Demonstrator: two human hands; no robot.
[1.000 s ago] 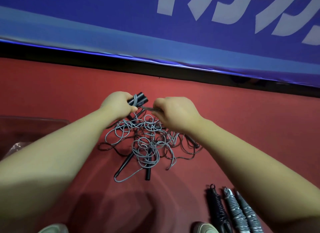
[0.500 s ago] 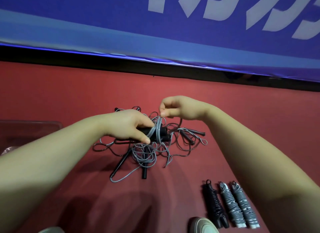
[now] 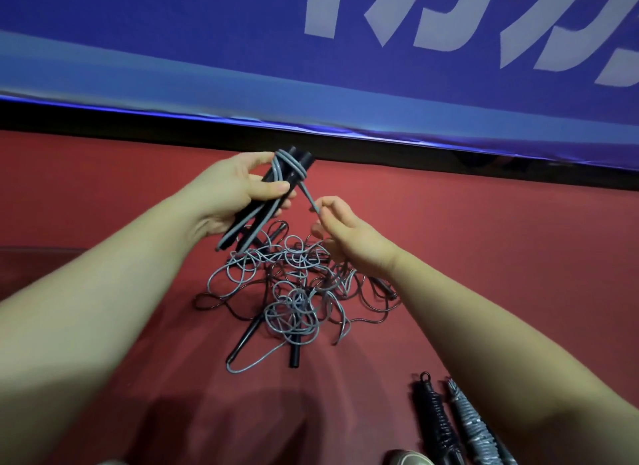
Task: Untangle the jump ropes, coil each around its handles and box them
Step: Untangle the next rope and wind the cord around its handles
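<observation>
Red floor (image 3: 501, 257), blue banner (image 3: 173, 49) behind | left hand (image 3: 228, 191) grips 2 handles (image 3: 300, 158), raised, grey rope (image 3: 308, 196) looped round them | right hand (image 3: 349, 236) pinches that rope | tangle (image 3: 294, 291) on floor beneath | 2 coiled ropes near right: 1 black (image 3: 434, 419), 1 grey (image 3: 472, 426)

black handles (image 3: 276, 191) raised, grey rope (image 3: 288, 167) looped near top; tangled rope pile (image 3: 294, 291) below; two coiled ropes (image 3: 453, 426) bottom right
</observation>
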